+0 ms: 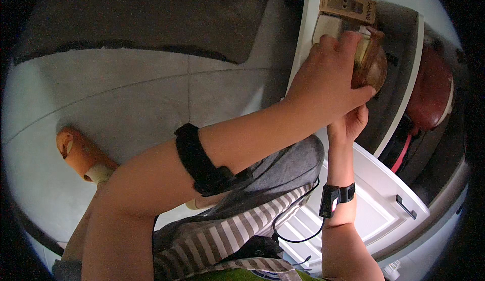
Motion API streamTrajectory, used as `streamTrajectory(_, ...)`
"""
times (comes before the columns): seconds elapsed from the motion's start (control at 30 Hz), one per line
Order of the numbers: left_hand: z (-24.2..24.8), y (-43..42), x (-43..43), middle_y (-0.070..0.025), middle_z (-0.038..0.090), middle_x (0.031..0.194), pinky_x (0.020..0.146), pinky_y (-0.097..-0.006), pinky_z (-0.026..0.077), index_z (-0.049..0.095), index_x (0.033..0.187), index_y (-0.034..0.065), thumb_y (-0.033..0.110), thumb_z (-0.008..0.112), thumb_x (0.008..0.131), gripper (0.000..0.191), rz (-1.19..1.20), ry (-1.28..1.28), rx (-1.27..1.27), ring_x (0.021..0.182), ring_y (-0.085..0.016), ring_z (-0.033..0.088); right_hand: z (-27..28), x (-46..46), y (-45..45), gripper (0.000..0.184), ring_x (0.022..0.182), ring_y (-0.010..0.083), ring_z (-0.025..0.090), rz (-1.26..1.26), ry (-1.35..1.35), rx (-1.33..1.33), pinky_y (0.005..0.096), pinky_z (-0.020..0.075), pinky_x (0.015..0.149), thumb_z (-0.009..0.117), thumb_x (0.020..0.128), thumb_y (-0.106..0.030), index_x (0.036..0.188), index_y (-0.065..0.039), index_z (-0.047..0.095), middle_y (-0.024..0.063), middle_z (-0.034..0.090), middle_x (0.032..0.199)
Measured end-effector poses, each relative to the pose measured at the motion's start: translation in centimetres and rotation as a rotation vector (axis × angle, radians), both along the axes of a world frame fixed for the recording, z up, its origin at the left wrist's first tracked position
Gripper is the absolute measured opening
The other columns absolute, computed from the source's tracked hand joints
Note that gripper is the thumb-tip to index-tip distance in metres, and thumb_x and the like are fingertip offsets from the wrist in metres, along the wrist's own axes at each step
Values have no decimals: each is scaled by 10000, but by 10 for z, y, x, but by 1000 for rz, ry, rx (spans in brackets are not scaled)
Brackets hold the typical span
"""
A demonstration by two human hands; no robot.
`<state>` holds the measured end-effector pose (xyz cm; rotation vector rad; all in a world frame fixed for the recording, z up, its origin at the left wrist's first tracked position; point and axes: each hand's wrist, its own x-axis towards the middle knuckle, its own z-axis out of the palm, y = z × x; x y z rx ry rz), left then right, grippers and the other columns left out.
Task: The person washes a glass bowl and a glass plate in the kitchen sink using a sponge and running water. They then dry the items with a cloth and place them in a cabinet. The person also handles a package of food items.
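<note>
My left hand (329,67) reaches across into a white cabinet. Its fingers and thumb wrap around an amber-tinted, see-through rounded vessel (373,67), which has a brownish piece at its top end. Just below it is my right hand (350,124), with the thumb up. Its fingers are partly hidden behind the left hand, so I cannot tell whether they touch the vessel. A pale box-like item (326,29) stands past my left fingertips. Behind that is a brown cardboard box (348,7) bearing print.
A white shelf edge (407,103) divides the cabinet. Beyond it lie a dark red rounded object (432,89) and a red strap (401,154). The white cabinet door (373,205) hangs open beside my right forearm. A dark mat (151,16) covers part of the tiled floor.
</note>
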<state>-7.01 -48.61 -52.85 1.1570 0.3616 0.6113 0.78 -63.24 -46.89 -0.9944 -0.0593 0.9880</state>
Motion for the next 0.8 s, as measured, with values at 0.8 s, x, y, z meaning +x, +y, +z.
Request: streamTrajectory(0.8, -212, 82, -11, -275, 255, 1449, 1018, -679, 174, 489, 1330, 93, 262, 611, 856, 518, -296, 1424, 1183, 1326, -477, 248, 60, 76, -18, 706, 1268, 418, 328, -863, 150, 151, 563, 374, 1021, 550, 803, -213, 1379, 51, 239, 258, 304, 1373)
